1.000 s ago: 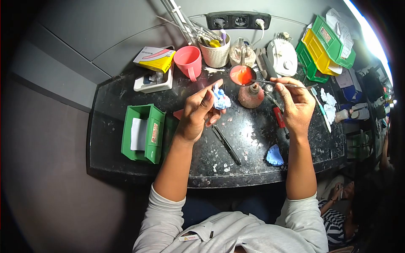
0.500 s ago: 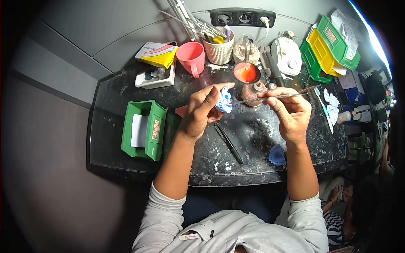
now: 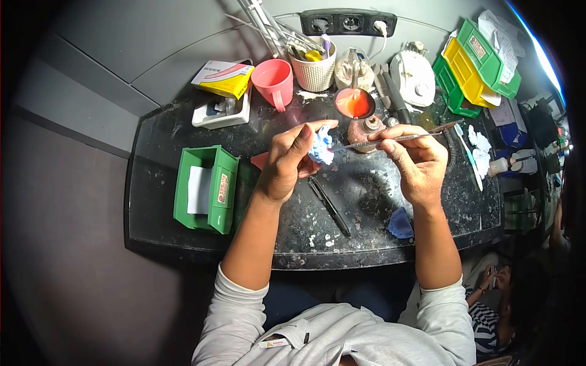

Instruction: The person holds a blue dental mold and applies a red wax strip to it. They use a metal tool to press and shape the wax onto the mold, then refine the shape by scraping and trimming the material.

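Observation:
My left hand is closed around a small blue-and-white dental model, lifted above the bench. Between the thumb and fingers of my right hand is a thin metal wax carver, pointing left. Its tip is at the right side of the model; whether it presses on it is too small to tell. Behind the carver stands a glass spirit burner with a pinkish body. A round dark pan of red wax sits just beyond it. A dark blue dental cast lies near my right forearm.
A black pen lies on the stained black bench. At left is a green bin; behind stand a pink mug and a white basket of tools. A toothbrush and stacked bins are at right.
The carver and my right hand have shifted slightly left, bringing the tip closer to the model. My left hand still holds the model, turned slightly. The whole view has moved a little.

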The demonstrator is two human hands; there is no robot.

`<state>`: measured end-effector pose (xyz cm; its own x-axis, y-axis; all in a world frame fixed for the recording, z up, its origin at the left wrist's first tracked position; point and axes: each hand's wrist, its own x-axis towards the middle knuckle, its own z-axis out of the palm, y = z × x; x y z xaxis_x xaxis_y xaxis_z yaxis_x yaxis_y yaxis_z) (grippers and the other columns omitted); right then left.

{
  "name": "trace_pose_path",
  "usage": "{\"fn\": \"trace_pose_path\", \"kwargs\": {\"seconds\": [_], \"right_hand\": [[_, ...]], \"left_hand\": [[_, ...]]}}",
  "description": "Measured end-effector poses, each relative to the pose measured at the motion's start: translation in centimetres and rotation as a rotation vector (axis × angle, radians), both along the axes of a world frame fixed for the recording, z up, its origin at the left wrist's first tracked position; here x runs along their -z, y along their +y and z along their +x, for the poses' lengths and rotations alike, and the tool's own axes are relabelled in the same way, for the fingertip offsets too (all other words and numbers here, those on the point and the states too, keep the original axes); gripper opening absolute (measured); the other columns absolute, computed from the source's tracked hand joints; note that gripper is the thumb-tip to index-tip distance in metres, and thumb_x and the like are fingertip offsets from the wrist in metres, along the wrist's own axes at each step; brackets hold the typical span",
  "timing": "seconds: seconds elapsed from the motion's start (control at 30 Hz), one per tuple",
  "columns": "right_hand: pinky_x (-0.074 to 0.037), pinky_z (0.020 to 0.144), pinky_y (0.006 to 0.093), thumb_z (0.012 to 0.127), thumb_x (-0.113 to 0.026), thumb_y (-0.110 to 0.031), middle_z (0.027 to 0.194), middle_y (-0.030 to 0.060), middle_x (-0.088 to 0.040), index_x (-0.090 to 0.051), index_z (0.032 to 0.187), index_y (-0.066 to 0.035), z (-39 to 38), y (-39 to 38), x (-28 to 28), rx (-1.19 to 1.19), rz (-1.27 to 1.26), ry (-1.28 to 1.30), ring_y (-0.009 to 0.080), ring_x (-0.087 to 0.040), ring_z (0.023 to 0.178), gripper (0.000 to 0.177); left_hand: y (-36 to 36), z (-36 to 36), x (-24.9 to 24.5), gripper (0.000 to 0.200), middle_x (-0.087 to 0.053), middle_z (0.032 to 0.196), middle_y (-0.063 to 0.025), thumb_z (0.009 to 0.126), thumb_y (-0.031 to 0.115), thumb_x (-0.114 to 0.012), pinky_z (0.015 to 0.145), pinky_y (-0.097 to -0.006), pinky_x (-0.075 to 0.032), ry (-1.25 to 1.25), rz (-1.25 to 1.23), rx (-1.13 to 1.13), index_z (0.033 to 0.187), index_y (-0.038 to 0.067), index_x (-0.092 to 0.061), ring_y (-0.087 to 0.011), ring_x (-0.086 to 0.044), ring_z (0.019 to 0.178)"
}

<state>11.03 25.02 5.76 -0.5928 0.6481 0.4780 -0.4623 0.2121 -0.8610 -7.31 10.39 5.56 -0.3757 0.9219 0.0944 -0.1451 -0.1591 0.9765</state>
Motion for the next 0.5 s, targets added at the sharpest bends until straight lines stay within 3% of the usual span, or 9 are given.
{"fn": "trace_pose_path", "kwargs": {"seconds": [0.5], "right_hand": [[-0.058, 0.084, 0.0315, 0.090, -0.068, 0.009, 0.100, 0.0171, -0.072, -0.068, 0.099, 0.010, 0.36, 0.05, -0.50, -0.029, 0.051, 0.000, 0.0212, -0.071, 0.094, 0.010]], "left_hand": [[-0.09, -0.10, -0.09, 0.068, -0.062, 0.078, 0.0006, 0.102, 0.059, -0.046, 0.047, -0.0161, -0.030, 0.001, -0.015, -0.014, 0.130, -0.002, -0.064, -0.0014, -0.048, 0.059]]}}
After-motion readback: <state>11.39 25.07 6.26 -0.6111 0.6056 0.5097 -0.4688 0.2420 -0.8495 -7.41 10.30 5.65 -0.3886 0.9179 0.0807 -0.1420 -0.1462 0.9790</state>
